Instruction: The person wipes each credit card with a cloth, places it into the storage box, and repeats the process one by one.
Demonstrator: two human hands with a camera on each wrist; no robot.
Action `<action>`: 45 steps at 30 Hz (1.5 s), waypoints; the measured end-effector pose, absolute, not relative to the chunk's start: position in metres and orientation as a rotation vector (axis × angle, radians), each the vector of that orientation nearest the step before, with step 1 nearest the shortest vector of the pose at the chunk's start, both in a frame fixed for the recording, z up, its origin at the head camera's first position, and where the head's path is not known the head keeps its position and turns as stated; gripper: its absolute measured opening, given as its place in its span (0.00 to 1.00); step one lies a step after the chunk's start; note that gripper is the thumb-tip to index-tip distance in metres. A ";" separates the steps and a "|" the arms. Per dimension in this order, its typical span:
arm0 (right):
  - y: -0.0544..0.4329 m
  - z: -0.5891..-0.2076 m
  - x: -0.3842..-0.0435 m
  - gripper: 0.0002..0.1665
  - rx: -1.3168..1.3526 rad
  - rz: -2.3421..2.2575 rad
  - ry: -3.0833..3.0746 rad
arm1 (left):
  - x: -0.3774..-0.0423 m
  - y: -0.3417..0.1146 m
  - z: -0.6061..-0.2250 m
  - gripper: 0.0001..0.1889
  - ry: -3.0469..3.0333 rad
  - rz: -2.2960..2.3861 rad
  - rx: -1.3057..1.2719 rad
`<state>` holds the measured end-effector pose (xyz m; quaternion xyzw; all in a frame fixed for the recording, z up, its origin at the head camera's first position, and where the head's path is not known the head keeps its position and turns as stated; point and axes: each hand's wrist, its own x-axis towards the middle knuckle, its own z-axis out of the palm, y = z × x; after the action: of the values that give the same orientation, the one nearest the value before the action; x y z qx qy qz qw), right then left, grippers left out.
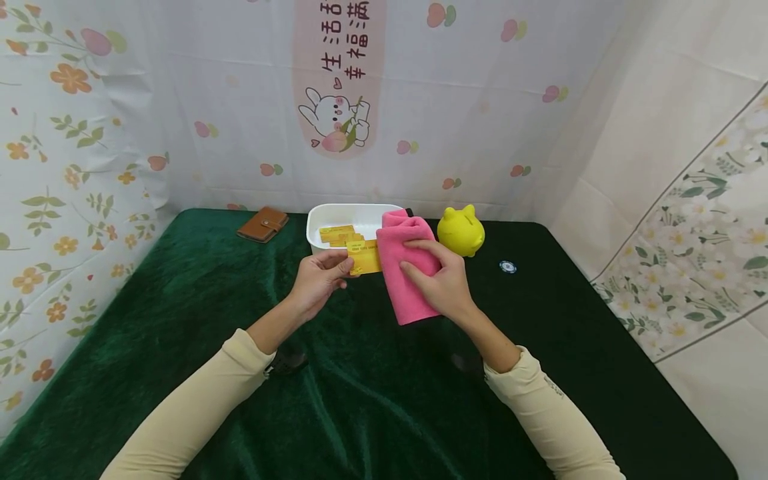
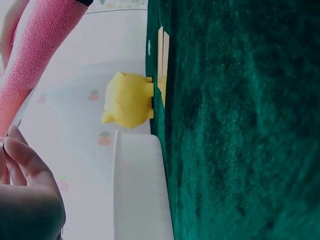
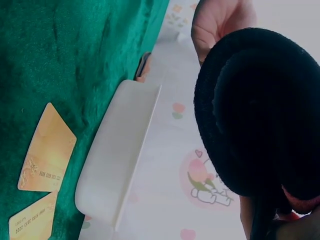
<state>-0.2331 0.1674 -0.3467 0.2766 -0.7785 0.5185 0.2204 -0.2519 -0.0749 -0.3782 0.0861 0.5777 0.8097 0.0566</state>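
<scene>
My left hand pinches a yellow bank card between thumb and fingers, above the front of a white plastic tray. My right hand grips a folded pink towel, which covers the card's right end. In the left wrist view the fuzzy towel slants above my left hand. From the right wrist the folded towel looks dark, and part of my left hand shows beyond it. How the towel meets the card's far end is hidden.
The white tray holds several yellow cards. A brown wallet lies left; a yellow piggy bank and a poker chip are right. Two more cards lie on the green tablecloth. A printed curtain hangs behind.
</scene>
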 end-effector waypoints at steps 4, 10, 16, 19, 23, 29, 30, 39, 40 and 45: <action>0.165 -0.348 -0.234 0.19 0.769 1.429 -2.149 | -0.252 -0.075 -0.378 0.07 1.739 2.459 0.278; 0.163 -0.351 -0.235 0.19 0.771 1.439 -2.154 | -0.252 -0.073 -0.378 0.09 1.712 2.475 0.302; 0.155 -0.348 -0.229 0.20 0.757 1.424 -2.190 | -0.254 -0.070 -0.382 0.09 1.730 2.463 0.293; 0.148 -0.337 -0.219 0.20 0.788 1.407 -2.179 | -0.255 -0.070 -0.383 0.08 1.728 2.467 0.299; 0.140 -0.325 -0.210 0.19 0.825 1.392 -2.148 | -0.255 -0.070 -0.381 0.08 1.709 2.472 0.320; 0.134 -0.324 -0.210 0.18 0.855 1.403 -2.125 | -0.254 -0.069 -0.377 0.10 1.696 2.477 0.298; 0.133 -0.324 -0.211 0.18 0.854 1.407 -2.122 | -0.254 -0.068 -0.377 0.10 1.691 2.480 0.294; 0.137 -0.353 -0.235 0.21 0.851 1.442 -2.128 | -0.254 -0.067 -0.375 0.11 1.620 2.530 0.205; 0.137 -0.354 -0.236 0.21 0.853 1.447 -2.131 | -0.254 -0.066 -0.375 0.11 1.611 2.540 0.189; 0.138 -0.356 -0.235 0.19 0.867 1.459 -2.150 | -0.255 -0.066 -0.376 0.10 1.561 2.582 0.131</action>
<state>-0.2351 0.1383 -0.3559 0.3102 -0.7691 0.5219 0.1998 -0.2553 -0.0663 -0.3757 0.0434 0.5158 0.8534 0.0609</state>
